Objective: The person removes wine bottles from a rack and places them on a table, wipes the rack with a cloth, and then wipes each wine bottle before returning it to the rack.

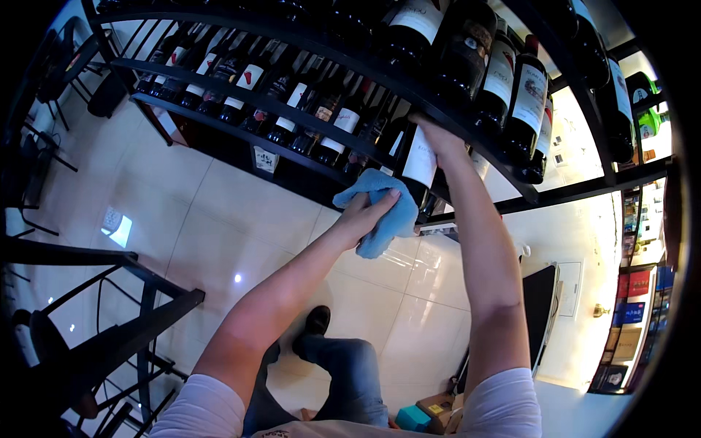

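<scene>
In my left hand (pixel 368 218) is a crumpled blue cloth (pixel 391 222), pressed near the base of a dark wine bottle. That wine bottle (pixel 420 156) has a white label and leans out from a lower shelf of the black metal wine rack (pixel 285 112). My right hand (pixel 438 134) reaches under the upper shelf bar and has hold of the bottle near its shoulder; the fingertips are partly hidden behind the bottle and rack.
Rows of wine bottles (pixel 345 126) fill the shelves to the left, with more bottles (pixel 528 104) above right. A black metal frame (pixel 164 306) and chairs (pixel 44 148) stand at left. Boxes (pixel 432 413) sit on the tiled floor (pixel 235 219) by my legs. Lit shelving (pixel 630 328) lines the right.
</scene>
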A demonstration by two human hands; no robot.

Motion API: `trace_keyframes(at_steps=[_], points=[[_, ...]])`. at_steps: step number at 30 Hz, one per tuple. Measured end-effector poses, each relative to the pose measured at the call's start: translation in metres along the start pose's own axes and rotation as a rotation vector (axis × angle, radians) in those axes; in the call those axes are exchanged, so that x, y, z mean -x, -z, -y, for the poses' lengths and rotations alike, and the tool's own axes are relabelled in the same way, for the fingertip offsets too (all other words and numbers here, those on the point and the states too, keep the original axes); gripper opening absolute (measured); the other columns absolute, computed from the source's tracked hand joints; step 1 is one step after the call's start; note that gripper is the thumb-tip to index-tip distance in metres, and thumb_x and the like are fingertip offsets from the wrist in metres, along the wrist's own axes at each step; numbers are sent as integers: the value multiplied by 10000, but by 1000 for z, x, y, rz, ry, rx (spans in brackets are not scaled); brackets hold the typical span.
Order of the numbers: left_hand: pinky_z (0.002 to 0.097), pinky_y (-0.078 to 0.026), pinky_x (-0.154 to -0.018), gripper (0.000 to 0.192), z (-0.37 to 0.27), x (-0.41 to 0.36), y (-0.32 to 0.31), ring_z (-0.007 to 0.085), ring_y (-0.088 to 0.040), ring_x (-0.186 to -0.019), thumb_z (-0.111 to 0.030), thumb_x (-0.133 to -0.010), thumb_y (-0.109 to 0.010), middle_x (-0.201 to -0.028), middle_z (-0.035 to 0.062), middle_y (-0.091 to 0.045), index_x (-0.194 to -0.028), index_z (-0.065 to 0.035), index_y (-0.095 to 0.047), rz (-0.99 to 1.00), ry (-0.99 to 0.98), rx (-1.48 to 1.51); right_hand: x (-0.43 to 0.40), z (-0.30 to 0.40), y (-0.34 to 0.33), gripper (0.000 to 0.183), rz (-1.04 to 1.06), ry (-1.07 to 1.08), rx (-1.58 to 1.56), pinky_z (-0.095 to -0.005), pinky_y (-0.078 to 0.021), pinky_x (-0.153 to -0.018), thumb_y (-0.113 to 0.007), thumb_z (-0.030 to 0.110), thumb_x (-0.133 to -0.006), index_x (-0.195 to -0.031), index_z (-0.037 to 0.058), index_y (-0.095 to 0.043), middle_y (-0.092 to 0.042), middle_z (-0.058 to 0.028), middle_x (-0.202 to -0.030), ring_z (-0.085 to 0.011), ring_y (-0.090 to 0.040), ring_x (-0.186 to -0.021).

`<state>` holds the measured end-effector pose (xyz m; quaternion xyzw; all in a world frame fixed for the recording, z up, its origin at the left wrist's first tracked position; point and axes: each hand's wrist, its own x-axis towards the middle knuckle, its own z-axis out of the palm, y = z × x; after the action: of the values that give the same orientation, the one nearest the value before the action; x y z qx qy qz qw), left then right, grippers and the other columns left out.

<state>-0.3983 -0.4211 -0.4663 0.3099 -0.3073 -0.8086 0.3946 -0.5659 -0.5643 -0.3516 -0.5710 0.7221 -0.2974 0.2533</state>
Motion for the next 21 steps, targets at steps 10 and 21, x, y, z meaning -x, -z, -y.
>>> trace_keyframes(at_steps=[10,21], points=[[327,-551,-895,435,42,-66,27,176,-658,-1073,-275,-901,-827,-1151,95,-690,-1203,-21,-643,90,-378,-202,-57,-1,26,558,-238,355,646,-488,-311,-1236,-517,496,-1037,-1524,224,-515,-461,-189,-1582,-368,-401,-1485],[334,-598,-866,327,51,-89,29,203,-722,-1027,-174,-941,-780,-1159,106,-725,-1203,-15,-666,95,-216,83,-98,-20,21,620,-422,487,467,-473,-298,-1238,-555,509,-1013,-1532,175,-498,-458,-193,-1581,-346,-382,-1495]])
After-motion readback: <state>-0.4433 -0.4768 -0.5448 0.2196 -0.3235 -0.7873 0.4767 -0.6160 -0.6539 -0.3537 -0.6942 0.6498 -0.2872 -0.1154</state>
